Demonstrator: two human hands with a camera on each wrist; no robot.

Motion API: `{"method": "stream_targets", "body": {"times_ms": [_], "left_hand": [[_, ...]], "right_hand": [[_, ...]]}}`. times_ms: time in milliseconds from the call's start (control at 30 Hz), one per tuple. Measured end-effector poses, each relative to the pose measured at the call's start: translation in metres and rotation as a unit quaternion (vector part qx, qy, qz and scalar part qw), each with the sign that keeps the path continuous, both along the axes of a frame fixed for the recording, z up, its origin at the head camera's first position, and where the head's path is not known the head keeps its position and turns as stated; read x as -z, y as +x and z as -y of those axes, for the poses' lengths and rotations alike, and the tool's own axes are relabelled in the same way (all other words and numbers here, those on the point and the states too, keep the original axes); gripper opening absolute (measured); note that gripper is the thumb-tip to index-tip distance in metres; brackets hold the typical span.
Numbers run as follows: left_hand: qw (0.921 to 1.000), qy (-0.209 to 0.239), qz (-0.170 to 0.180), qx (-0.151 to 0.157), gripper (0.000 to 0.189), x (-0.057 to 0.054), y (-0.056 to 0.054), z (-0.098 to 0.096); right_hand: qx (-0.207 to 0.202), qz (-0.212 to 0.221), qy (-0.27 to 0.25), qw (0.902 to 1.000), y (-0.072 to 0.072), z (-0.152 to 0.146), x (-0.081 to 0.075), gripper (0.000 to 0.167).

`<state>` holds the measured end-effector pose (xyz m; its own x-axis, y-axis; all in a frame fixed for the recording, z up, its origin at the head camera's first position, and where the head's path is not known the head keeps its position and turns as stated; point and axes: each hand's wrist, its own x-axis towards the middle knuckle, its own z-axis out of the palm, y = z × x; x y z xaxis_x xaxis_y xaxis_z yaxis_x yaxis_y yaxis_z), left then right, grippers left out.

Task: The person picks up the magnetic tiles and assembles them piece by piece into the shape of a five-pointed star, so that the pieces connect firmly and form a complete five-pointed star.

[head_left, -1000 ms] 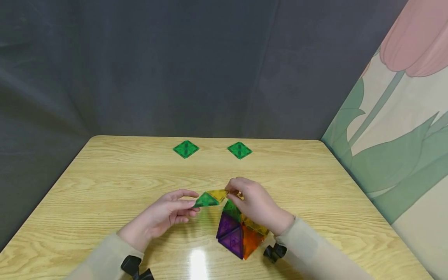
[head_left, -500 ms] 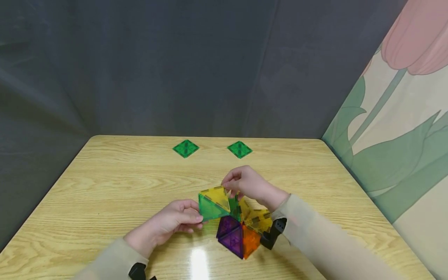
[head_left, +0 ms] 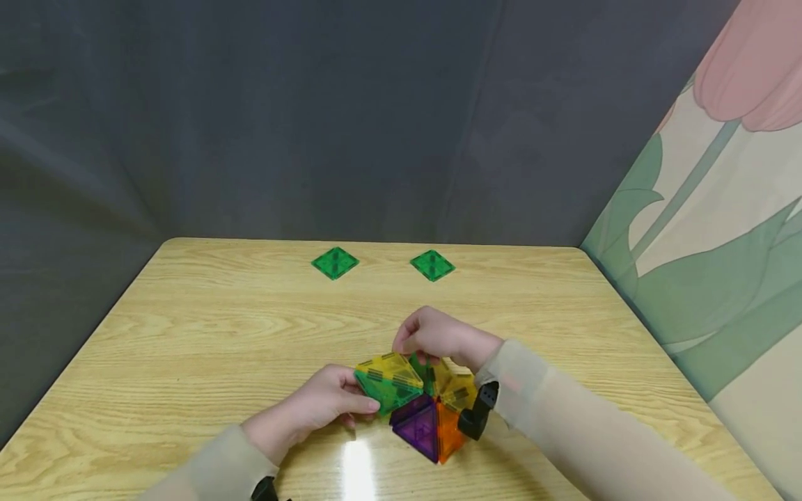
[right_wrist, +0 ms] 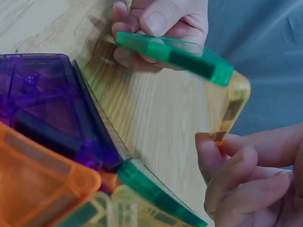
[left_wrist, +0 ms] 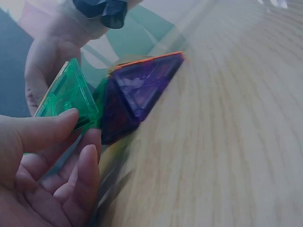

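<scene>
My left hand (head_left: 322,402) pinches a translucent green triangular magnetic tile (head_left: 390,392) between thumb and fingers. Joined along its edge is a yellow triangular tile (head_left: 390,362), whose far corner my right hand (head_left: 438,337) pinches with thumb and fingertips. This pair is raised and tilted, its lower corner close to a cluster of triangular tiles on the table. Purple tiles (head_left: 418,428), an orange tile (head_left: 450,431) and yellow tiles (head_left: 460,392) make up the cluster, with a green tile partly hidden behind the right fingers. In the left wrist view, the purple tiles (left_wrist: 147,78) stand sloped against each other.
Two green diamond shapes, a left one (head_left: 335,263) and a right one (head_left: 432,265), lie near the far edge of the wooden table (head_left: 238,306). A dark curtain (head_left: 326,118) hangs behind, and a tulip-patterned panel (head_left: 708,223) borders the right side.
The green and yellow pair has tilted to face the head camera and come down towards the purple tiles. My left hand has moved right and nearer; my right hand has shifted slightly away.
</scene>
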<state>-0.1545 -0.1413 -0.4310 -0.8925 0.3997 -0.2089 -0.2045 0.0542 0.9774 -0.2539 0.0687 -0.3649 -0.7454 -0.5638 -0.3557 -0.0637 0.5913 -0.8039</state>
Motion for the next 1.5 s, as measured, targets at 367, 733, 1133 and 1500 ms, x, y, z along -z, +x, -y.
{"method": "stream_targets", "body": {"times_ms": [367,733,1133,1500], "left_hand": [[0.9994,-0.003,0.035,0.009,0.013,0.002,0.002,-0.010],[0.9991,-0.015,0.031,0.024,0.012,0.006,0.002,-0.012],[0.9992,-0.029,0.026,0.010,0.010,0.008,0.000,-0.015],[0.9993,-0.020,0.031,0.010,0.012,0.006,0.001,-0.013]], "right_hand": [[-0.015,-0.011,0.037,0.9991,0.000,-0.001,0.004,0.016],[-0.039,-0.037,0.080,0.9954,0.001,0.004,0.005,0.015],[-0.067,-0.067,0.096,0.9909,0.006,0.007,0.007,0.015],[0.000,-0.085,0.032,0.9958,-0.004,-0.031,-0.014,0.015]]}}
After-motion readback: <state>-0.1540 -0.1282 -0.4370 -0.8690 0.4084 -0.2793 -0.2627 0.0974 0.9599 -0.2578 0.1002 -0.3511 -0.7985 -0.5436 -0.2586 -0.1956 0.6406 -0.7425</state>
